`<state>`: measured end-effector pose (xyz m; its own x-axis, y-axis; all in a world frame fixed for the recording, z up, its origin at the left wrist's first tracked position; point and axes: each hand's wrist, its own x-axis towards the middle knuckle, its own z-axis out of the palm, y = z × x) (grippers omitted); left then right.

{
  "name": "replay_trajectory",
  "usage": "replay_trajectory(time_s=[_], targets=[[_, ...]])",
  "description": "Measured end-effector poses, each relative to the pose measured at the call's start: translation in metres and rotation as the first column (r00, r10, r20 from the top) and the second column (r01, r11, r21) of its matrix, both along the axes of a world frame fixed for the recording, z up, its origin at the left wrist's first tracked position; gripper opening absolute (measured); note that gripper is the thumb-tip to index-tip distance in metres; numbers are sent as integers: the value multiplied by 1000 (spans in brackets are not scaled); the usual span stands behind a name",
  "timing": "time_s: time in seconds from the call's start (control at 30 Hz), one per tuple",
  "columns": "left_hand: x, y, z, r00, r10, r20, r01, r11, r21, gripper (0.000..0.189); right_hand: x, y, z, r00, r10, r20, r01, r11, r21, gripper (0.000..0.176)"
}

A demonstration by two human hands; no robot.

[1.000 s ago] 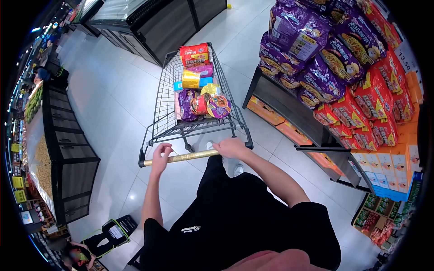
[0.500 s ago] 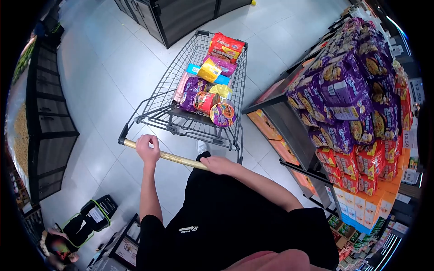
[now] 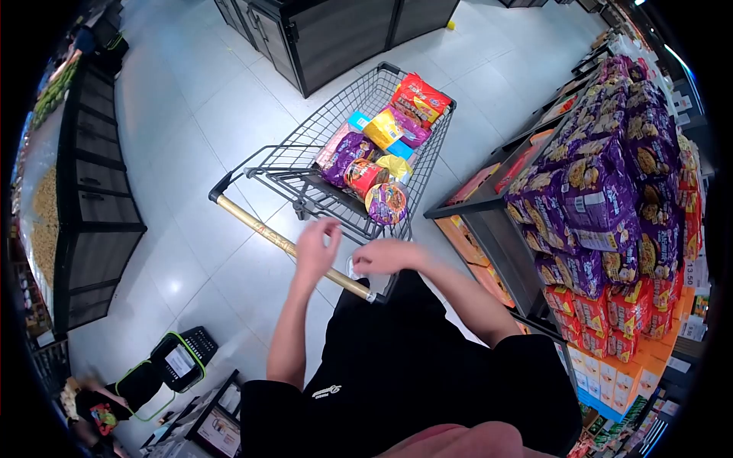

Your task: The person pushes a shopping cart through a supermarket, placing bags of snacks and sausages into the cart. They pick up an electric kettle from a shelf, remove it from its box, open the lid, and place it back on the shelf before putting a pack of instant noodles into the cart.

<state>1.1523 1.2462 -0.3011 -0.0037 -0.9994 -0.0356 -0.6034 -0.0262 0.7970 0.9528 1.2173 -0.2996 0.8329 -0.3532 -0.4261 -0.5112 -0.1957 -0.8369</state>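
A wire shopping cart point(image 3: 294, 141) stands ahead, turned so its gold handle bar point(image 3: 256, 224) slants down to the right. Both hands are raised close together over the handle's right half, holding nothing. My left hand point(image 3: 314, 248) overlaps the bar in the picture, its fingers loosely bent and the thumb apart. Just right of it, my right hand point(image 3: 387, 256) is off the bar, its fingers loosely curled toward my left hand. In the cart lie a red noodle pack point(image 3: 420, 100), a purple pack point(image 3: 347, 155), a yellow tub point(image 3: 383, 130), a red tub point(image 3: 364, 175) and a purple-rimmed noodle bowl point(image 3: 386, 204).
On the right, purple noodle packs point(image 3: 599, 183) are stacked above red packs point(image 3: 592, 313) on a shelf. Dark cabinets point(image 3: 95, 206) line the left, another cabinet point(image 3: 336, 42) stands ahead. A person point(image 3: 99, 416) is at lower left beside a black-and-green basket point(image 3: 182, 360).
Both hands have let go of the handle bar and come nearer each other above it. The cart has swung, its front pointing more to the right and its handle tilting more steeply.
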Motion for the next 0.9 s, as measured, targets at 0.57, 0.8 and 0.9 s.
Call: replay_trajectory(time_s=[0.57, 0.8, 0.9], targets=[[-72, 4, -26, 817, -64, 573, -229, 876, 424, 23, -251, -373, -221, 363, -821, -440, 654, 561, -507, 51], [-74, -2, -26, 739, -6, 674, -206, 950, 234, 5, -262, -412, -262, 340, -843, -417, 677, 527, -514, 51], [-74, -5, -32, 731, 131, 669, -315, 935, 162, 4, -269, -416, -270, 363, -809, -463, 659, 574, -487, 43]])
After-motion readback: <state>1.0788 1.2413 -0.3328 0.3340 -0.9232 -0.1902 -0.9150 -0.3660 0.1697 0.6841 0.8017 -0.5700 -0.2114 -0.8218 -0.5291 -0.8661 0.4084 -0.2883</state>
